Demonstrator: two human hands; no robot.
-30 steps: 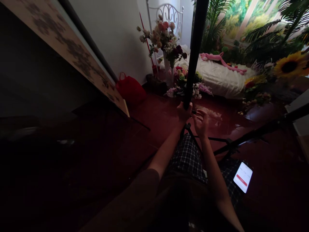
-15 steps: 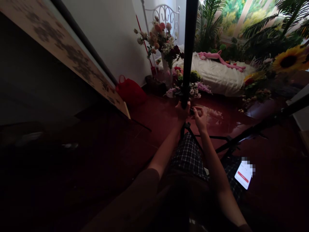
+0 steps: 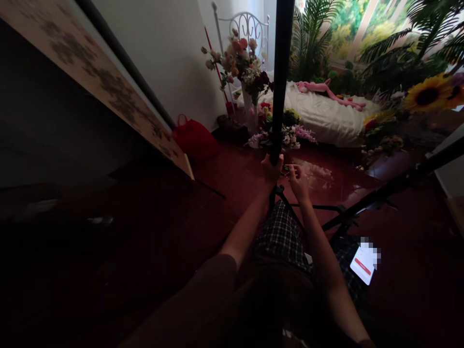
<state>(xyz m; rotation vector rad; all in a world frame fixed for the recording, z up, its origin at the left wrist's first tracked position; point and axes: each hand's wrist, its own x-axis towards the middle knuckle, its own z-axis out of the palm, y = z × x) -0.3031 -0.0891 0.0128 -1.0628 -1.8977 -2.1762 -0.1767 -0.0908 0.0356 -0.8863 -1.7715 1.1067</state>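
Observation:
A black upright pole rises in front of me, with splayed legs at its lower end. My left hand is wrapped round the pole just above those legs. Right beside it, my right hand has its fingers pinched at a small dark part on the pole's right side; the part looks like a knob, but it is too dark to be sure. A lit phone lies on the checked cloth over my right leg.
A second black stand slants across the right. At the left leans a floral panel, near a red bag. Flowers, a white-covered bed with a pink toy, and sunflowers are beyond the pole.
My right hand's fingers have turned and closed in more at the small part beside the pole. My left hand keeps its hold. The whole view has shifted slightly.

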